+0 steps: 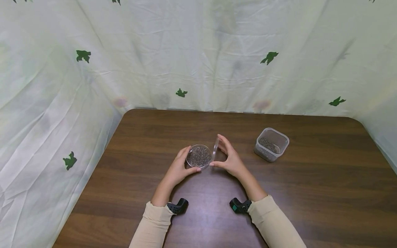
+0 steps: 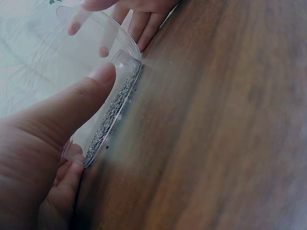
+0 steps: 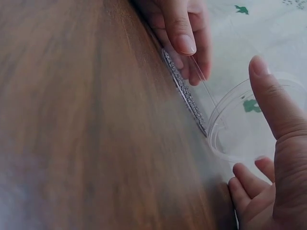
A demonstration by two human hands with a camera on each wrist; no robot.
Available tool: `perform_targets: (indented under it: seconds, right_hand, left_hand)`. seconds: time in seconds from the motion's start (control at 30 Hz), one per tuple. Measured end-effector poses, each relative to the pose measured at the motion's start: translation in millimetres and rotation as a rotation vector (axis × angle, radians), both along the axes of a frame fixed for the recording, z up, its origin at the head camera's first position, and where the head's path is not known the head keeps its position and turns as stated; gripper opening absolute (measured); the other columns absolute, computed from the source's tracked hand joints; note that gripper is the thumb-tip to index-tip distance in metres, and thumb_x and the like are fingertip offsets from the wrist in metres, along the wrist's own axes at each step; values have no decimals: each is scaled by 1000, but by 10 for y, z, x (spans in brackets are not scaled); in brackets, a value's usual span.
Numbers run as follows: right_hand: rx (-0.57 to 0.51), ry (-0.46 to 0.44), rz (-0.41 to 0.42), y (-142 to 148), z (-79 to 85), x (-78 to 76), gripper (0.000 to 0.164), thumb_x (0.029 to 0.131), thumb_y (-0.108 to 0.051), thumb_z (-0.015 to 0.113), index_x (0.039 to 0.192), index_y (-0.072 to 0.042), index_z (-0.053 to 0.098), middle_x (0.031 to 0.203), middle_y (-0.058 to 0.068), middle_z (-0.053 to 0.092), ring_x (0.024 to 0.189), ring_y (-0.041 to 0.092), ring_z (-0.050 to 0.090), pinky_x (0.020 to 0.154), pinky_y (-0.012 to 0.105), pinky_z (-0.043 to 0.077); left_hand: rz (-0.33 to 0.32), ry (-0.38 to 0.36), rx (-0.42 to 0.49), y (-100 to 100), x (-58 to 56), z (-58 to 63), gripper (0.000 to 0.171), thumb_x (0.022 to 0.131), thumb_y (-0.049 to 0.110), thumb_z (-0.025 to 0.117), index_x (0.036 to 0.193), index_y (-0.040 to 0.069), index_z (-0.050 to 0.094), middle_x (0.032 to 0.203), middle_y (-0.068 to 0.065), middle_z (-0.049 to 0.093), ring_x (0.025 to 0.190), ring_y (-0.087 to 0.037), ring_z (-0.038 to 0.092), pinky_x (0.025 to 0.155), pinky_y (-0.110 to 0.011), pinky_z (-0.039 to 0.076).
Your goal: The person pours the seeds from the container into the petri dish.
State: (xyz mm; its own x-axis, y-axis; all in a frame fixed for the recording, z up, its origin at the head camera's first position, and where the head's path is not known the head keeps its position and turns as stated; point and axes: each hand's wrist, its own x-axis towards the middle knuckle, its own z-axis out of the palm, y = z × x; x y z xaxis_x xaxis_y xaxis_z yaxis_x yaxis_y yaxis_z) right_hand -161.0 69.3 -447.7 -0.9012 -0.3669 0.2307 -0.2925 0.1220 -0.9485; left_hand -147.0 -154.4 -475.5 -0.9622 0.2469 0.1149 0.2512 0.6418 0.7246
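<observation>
A clear round petri dish (image 1: 199, 156), with a layer of small grey-black seeds (image 2: 111, 115) in it, sits on the brown table. My left hand (image 1: 180, 167) holds it by the side, thumb at the near rim and fingers round the far left. My right hand (image 1: 230, 159) grips the clear petri dish lid (image 1: 214, 151) between thumb and fingers. The lid stands on edge, nearly upright, right at the dish's right rim. In the right wrist view the lid (image 3: 216, 139) overlaps the end of the dish.
To the right stands a clear square plastic tub (image 1: 271, 144) without a cover, partly filled with similar seeds. A few stray seeds (image 2: 106, 147) lie on the table beside the dish. A pale curtain (image 1: 198, 55) with green leaf shapes hangs behind the table's far edge.
</observation>
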Motion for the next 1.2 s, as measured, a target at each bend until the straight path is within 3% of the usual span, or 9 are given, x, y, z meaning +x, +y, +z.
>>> perform_targets:
  seconds: [0.2,0.43,0.6,0.73,0.93,1.2]
  right_hand:
    - [75,16,-20,-18,11,-14,99,65,-3,79,143,-7,18,138,24,30,120,37,37,100,48,25]
    - [135,24,-33,-26,-275,-166,107,62,-17,83,144,-27,14,134,18,37,120,31,39,100,47,25]
    - [144,55,-29,-44,-308,-192,107,61,-24,83,143,-34,15,132,12,40,118,26,42,99,42,28]
    - [189,70,-44,-64,-310,-190,105,61,-29,83,143,-33,17,130,10,40,115,24,44,97,42,31]
    - [250,62,-61,-108,-306,-170,103,61,-37,82,143,-19,22,132,9,38,114,23,44,94,46,33]
    - [276,49,-60,-157,-305,-156,101,61,-38,82,142,-16,26,136,7,35,113,22,45,93,45,36]
  left_hand:
    - [0,-1,1,4,-5,0,92,67,32,79,138,-2,30,138,-19,31,125,-29,31,101,-43,26]
    - [-3,8,-4,4,-6,7,92,67,32,79,138,-2,30,137,-20,31,125,-30,31,101,-43,26]
    - [-6,12,-7,-1,-8,-4,92,67,32,79,138,-2,30,137,-20,31,125,-30,31,101,-43,26]
    - [-8,6,-6,-3,-7,-5,92,68,32,78,138,-2,30,138,-20,31,125,-30,31,100,-44,26]
    - [-14,9,3,-4,-10,-8,92,68,32,78,138,-3,29,138,-20,30,125,-30,31,100,-44,26]
    - [-13,11,2,-8,-10,-13,92,68,31,78,138,-3,29,138,-19,31,125,-30,31,100,-44,27]
